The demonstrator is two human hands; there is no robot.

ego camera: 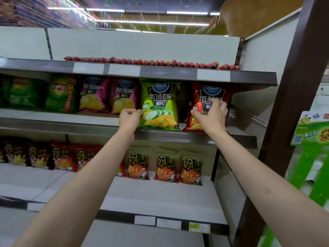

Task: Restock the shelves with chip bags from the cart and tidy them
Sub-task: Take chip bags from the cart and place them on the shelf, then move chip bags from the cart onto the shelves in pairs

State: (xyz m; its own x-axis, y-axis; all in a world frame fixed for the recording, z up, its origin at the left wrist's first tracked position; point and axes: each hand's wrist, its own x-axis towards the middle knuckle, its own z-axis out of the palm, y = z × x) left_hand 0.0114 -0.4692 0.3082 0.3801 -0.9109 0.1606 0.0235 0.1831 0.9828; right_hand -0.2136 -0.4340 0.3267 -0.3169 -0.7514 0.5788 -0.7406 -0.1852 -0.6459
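A green cucumber chip bag stands upright at the front of the middle shelf. My left hand pinches its left edge with curled fingers. A red tomato chip bag stands to its right. My right hand lies on the red bag's front, thumb and fingers bent round it. Two pink chip bags and green bags stand farther left, set back on the same shelf.
The top shelf carries a row of red sausages. Below, orange potato snack bags and dark red ones line the lower shelf. A dark brown post and a green cardboard display stand at right.
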